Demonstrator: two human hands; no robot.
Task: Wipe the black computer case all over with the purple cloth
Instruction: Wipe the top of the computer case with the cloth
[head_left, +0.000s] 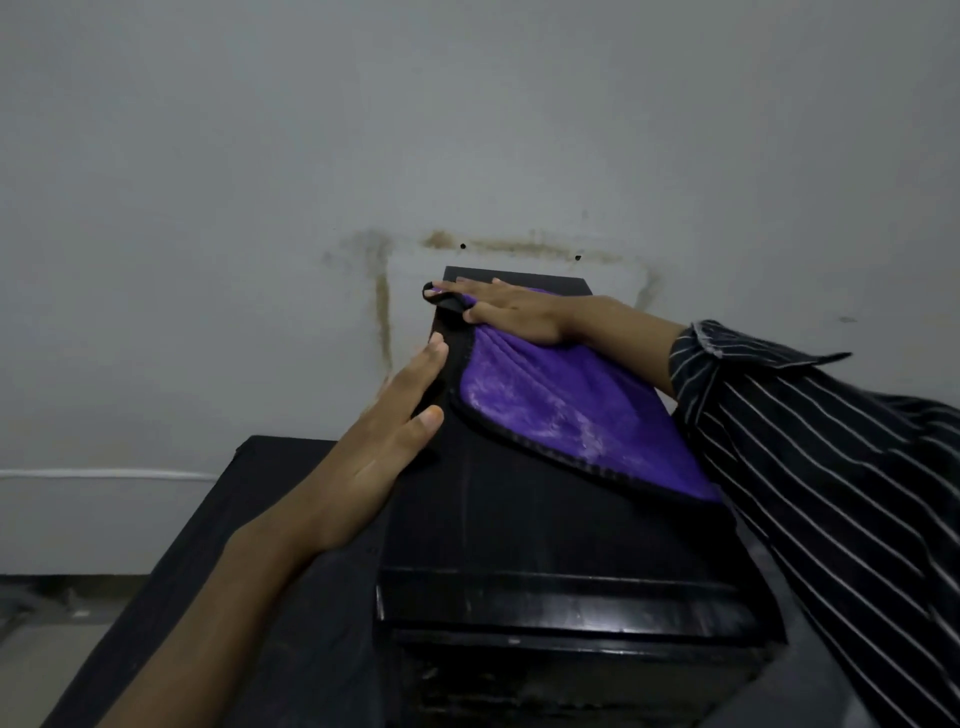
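Against the stained wall (467, 130), the black computer case (519, 519) is standing on a dark table (234, 519), the purple cloth (561, 400) spread over its top's far end. The right hand (514, 312) is pressing it flat-fingered, the left hand (384, 431) bracing the case's left edge, fingers straight; even, overlapping strokes seem best.

A single wide-angle head camera is looking forward and down from just above the near end of the case (519, 525), sitting so close that the case is filling the lower middle of the frame. It is facing the far wall (467, 130), which is taking up the whole upper half. The left hand (384, 447) is reaching in from the near left, the right hand (511, 312) from the right. The table (249, 493) is showing at the left.
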